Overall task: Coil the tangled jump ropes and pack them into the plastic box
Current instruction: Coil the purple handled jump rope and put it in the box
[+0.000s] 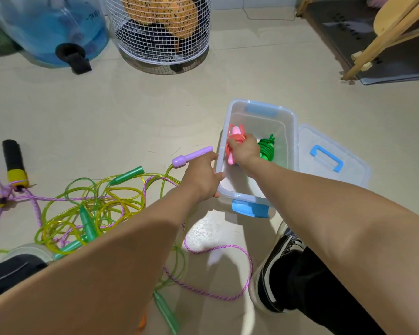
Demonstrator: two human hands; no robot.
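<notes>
A clear plastic box (291,122) with blue latches stands on the floor. Inside it, my right hand (246,149) grips a coiled pink jump rope (234,141), held against the box's left wall. A coiled green rope (266,147) lies in the box beside it. My left hand (203,176) holds the box's left rim, thumb over the edge. A tangle of yellow-green and purple ropes (94,209) lies on the floor at the left. A purple handle (191,156) lies just left of the box.
The box's clear lid (334,158) with a blue handle lies to its right. A white wire basket (160,32) and a blue water jug (46,27) stand behind. A black-and-yellow handle (13,163) lies far left. My shoe (276,269) is near the bottom.
</notes>
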